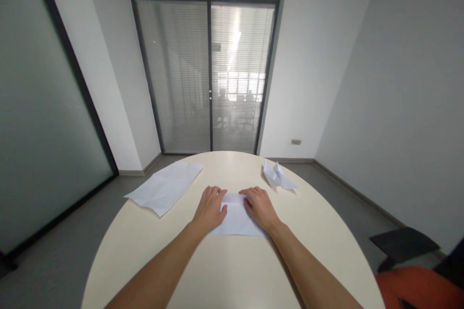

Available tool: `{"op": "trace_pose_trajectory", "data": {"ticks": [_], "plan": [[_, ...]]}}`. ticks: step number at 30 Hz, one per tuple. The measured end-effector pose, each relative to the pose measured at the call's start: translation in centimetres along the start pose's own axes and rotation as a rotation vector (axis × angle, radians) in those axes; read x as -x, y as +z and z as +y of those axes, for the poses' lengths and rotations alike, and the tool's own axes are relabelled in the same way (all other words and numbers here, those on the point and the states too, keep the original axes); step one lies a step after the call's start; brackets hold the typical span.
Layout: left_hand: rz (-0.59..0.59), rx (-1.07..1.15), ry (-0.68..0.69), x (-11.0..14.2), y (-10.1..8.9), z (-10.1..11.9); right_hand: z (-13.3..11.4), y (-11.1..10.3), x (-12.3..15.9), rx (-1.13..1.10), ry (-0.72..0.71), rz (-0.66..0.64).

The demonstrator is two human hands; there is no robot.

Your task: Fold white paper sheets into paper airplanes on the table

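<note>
A white sheet of paper (237,219) lies on the table in front of me, with a crease and a narrow folded strip along its far edge. My left hand (212,207) holds the sheet's far left part, its fingers curled at the edge and its thumb lying on the paper. At the far right part, my right hand (259,205) holds the same sheet with bent fingers, index fingertip on the folded strip. Both palms cover the sheet's side edges.
A round cream table (232,270) carries everything. A larger creased paper sheet (168,183) lies at the left, its corner past the table edge. At the far right sits a folded paper piece (278,176). An orange and black chair (416,285) stands at the lower right.
</note>
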State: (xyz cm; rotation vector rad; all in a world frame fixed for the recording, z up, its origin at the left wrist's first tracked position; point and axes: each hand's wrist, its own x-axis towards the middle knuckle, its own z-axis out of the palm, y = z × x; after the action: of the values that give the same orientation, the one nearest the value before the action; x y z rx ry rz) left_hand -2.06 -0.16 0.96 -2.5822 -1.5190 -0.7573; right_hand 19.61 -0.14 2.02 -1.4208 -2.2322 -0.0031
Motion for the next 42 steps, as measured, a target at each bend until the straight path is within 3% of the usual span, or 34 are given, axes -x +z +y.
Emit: {"op": "trace_pose_trajectory", "data": {"ticks": [7, 13, 18, 24, 31, 35, 38, 42], "plan": [[0.012, -0.001, 0.039, -0.2, 0.0, 0.0, 0.0, 0.0, 0.0, 0.011, 0.006, -0.003], [-0.061, 0.076, 0.208, 0.1, 0.0, 0.3, 0.0, 0.0, -0.1, 0.028, 0.034, -0.016], [-0.083, 0.035, 0.262, 0.4, -0.7, 1.0, 0.1, -0.1, -0.1, 0.050, 0.066, -0.013], [-0.169, 0.170, 0.474, 0.5, -1.1, 1.7, 0.4, 0.2, 0.0, 0.111, 0.105, 0.016], [-0.312, 0.177, 0.281, 0.9, 0.3, 0.6, 0.5, 0.7, 0.1, 0.158, 0.081, 0.111], [-0.316, 0.145, 0.226, 0.8, 0.5, 0.5, -0.7, 0.6, 0.0, 0.068, 0.020, 0.150], [-0.310, 0.125, 0.180, 0.7, 0.8, 0.6, -1.9, 0.8, 0.3, -0.114, -0.058, 0.010], [-0.327, 0.110, 0.099, 0.6, 1.1, 0.6, -2.6, 1.3, 0.8, -0.164, 0.026, -0.269]]}}
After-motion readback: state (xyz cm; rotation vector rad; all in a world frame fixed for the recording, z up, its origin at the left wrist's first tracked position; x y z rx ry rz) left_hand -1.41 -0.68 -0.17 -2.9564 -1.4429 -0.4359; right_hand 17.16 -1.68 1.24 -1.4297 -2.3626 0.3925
